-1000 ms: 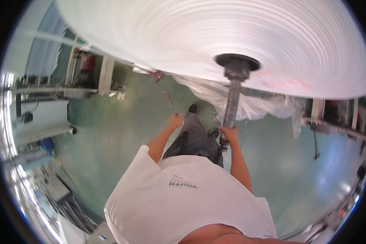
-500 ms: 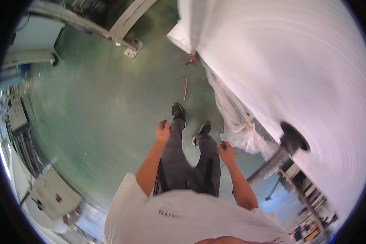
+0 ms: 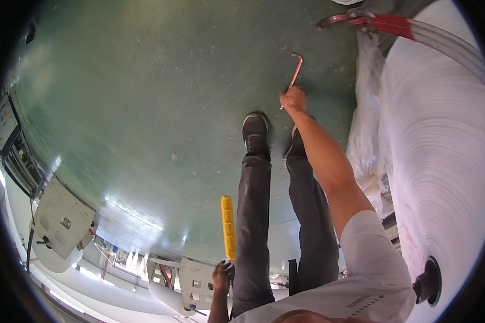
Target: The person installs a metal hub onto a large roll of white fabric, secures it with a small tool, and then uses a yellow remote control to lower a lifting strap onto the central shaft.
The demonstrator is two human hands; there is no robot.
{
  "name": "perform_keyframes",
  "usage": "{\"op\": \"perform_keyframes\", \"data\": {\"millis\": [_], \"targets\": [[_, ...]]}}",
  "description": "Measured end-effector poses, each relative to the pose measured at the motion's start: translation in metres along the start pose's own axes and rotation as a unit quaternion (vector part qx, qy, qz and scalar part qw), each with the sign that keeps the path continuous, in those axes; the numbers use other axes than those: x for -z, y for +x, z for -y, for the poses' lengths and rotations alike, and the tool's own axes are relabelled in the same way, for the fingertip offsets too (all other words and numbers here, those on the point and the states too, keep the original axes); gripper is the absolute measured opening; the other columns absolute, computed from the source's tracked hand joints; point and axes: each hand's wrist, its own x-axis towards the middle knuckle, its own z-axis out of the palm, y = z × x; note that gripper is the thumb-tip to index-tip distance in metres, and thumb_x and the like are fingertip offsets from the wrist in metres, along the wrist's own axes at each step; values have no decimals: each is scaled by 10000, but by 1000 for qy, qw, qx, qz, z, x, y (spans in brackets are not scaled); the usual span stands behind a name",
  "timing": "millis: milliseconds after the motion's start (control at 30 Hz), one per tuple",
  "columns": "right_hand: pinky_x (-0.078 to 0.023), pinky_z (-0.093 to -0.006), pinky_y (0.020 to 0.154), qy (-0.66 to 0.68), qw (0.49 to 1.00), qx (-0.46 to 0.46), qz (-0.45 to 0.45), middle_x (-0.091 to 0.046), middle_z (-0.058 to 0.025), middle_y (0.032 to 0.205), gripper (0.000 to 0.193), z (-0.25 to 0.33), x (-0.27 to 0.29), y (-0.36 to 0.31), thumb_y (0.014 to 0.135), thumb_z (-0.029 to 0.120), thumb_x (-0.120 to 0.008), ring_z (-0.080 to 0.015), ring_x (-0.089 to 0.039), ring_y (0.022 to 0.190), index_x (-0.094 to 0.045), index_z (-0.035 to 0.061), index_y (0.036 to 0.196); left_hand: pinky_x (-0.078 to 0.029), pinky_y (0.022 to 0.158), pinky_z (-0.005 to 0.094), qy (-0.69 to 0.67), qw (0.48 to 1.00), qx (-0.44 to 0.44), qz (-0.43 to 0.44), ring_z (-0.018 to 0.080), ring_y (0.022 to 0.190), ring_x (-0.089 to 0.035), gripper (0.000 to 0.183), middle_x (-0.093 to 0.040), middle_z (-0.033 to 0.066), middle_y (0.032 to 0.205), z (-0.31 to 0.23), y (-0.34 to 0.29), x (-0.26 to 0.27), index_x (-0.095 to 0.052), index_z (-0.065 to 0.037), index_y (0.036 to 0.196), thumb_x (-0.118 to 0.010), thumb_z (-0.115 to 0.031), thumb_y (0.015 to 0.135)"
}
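The right hand (image 3: pixel 294 99) curls around the red bar (image 3: pixel 296 71), upper middle. Lower middle, the left hand (image 3: pixel 220 278) seems to hold the yellow stick (image 3: pixel 228 229). Loose fingers could drop the bar by the shoe (image 3: pixel 255 132).

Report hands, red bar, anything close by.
Right hand closed on red bar. Left hand at yellow object, grip unclear. Plastic, white roll right of bar.

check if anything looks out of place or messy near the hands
Yes: crumpled clear plastic film is bunched along the big white roll, to the right of the right hand. It looks untidy against the roll's smooth face. A small pale scrap or mark also interrupts the green floor.
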Motion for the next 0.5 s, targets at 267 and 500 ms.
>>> {"op": "perform_keyframes", "data": {"millis": [267, 500], "targets": [[-492, -368, 470, 284, 955, -63, 50, -630, -150, 694, 152, -47, 2, -37, 819, 157, -523, -246, -641, 564, -593, 29, 862, -507, 831, 374, 130, 989, -76, 13, 294, 980, -616, 441, -600, 172, 1159, -30, -34, -17, -467, -16, 1298, -538, -268, 943], [-472, -400, 595, 380, 923, 37, 43, -606, -149, 682, 270, -108, 140, -267, 896, 244, -466, -261, -605, 638, -614, 19, 884, -532, 776, 345, 118, 942, -304, 72, 249, 922, -633, 498, -593, 156, 1123, -98, -67, -7, -462, 5, 1287, -511, -361, 952]]}}
